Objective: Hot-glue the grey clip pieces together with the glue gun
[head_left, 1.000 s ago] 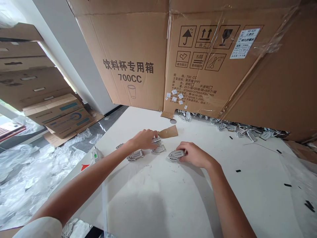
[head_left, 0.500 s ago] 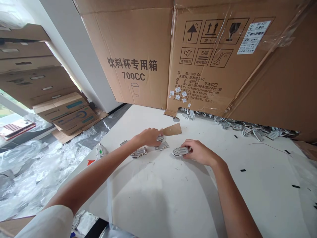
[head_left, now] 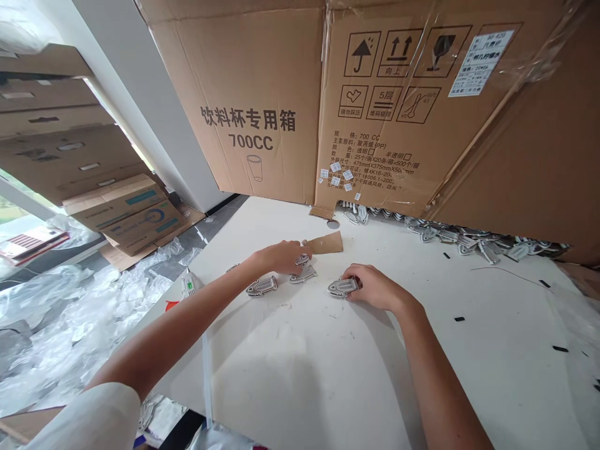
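Note:
On the white table, my right hand [head_left: 370, 286] has its thumb and fingers closed round the end of a small stack of grey, boat-shaped pieces with pale edges [head_left: 342, 287]. My left hand [head_left: 283, 257] reaches across to the far side, fingers curled down on a similar grey piece [head_left: 302, 259], partly covered by the fingertips. Just below it lies another grey piece [head_left: 304, 275], nearly touching. A further stack of grey pieces [head_left: 261, 287] rests under my left forearm. Beyond the left fingers is a brown cardboard strip [head_left: 327, 243].
A large cardboard box [head_left: 262, 75] stands along the table's back. Many grey pieces [head_left: 464, 240] spill from beneath it. A white tool with a green mark [head_left: 189, 285] is at the left edge. Black bits [head_left: 459, 319] dot the right side. Plastic bags [head_left: 60, 337] cover the floor.
The grey piece below my left fingers has shifted slightly left. Both hands stay almost in place, and the view has tilted a little.

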Demonstrator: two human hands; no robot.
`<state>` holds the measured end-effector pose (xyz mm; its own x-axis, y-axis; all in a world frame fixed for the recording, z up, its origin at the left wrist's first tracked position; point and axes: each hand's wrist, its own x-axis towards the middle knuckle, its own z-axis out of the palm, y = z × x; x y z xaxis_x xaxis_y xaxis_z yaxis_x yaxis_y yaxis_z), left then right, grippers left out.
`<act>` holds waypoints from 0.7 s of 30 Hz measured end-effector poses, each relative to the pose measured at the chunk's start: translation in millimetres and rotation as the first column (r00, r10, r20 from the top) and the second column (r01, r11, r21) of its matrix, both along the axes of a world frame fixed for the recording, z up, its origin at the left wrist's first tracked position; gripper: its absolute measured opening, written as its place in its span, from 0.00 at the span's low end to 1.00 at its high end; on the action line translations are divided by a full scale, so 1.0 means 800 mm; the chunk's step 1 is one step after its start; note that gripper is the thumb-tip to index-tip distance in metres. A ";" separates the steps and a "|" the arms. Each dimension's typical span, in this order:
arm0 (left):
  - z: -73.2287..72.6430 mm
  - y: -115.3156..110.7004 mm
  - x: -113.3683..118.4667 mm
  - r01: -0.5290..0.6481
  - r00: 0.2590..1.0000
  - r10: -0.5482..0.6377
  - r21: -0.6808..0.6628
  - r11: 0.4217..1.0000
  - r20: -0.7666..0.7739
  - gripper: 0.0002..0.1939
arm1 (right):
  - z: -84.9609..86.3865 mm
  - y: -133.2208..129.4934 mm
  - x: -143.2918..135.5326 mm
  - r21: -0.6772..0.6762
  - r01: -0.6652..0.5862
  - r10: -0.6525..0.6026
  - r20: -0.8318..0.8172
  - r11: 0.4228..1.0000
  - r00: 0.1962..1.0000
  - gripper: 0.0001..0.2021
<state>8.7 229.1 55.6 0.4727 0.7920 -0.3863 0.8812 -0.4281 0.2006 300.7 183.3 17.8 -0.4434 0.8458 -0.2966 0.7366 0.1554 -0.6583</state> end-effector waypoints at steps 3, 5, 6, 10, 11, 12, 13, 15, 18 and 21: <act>0.000 0.001 -0.003 -0.008 1.000 0.008 0.027 1.000 0.028 0.31 | -0.007 0.002 0.000 -0.004 0.009 -0.009 0.004 1.000 1.000 0.15; 0.004 -0.002 -0.004 -0.010 0.999 0.008 0.058 0.998 0.045 0.31 | -0.008 0.002 -0.001 -0.002 0.008 -0.008 -0.002 1.000 1.000 0.16; 0.006 -0.005 -0.003 -0.005 0.998 0.001 0.073 0.997 0.058 0.31 | -0.008 0.002 -0.002 0.000 0.004 -0.004 -0.002 1.000 1.000 0.16; 0.011 -0.024 0.010 0.031 0.997 -0.035 0.058 0.998 0.064 0.28 | -0.003 0.001 -0.005 0.003 0.004 -0.004 0.022 1.000 1.000 0.16; 0.009 -0.029 0.014 0.035 0.998 -0.037 0.042 0.999 0.051 0.28 | -0.002 0.001 -0.005 0.002 0.009 -0.009 0.027 1.000 1.000 0.16; 0.006 -0.034 0.018 0.035 0.999 -0.036 0.029 0.999 0.035 0.29 | -0.001 0.000 -0.006 0.001 0.014 -0.014 0.031 1.000 0.999 0.15; 0.003 -0.038 0.021 0.031 0.999 -0.032 0.023 0.999 0.024 0.30 | 0.000 0.000 -0.006 0.000 0.017 -0.017 0.033 1.000 0.999 0.15; -0.004 -0.045 0.025 0.024 1.000 -0.025 0.021 0.999 0.019 0.30 | 0.001 -0.001 -0.007 0.000 0.014 -0.013 0.034 1.000 0.999 0.14; -0.010 -0.049 0.027 0.031 0.998 -0.032 0.022 0.999 0.048 0.25 | 0.000 -0.001 -0.006 0.000 0.002 -0.002 0.020 1.000 1.000 0.12; -0.009 -0.052 0.028 -0.059 0.981 0.064 -0.033 0.998 0.183 0.21 | 0.006 -0.002 -0.004 0.008 -0.004 0.004 0.003 1.000 1.000 0.09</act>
<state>30.9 187.8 48.3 0.4884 0.8123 -0.3189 0.8525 -0.3663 0.3729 297.2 181.9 22.4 -0.4464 0.8462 -0.2910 0.7378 0.1640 -0.6548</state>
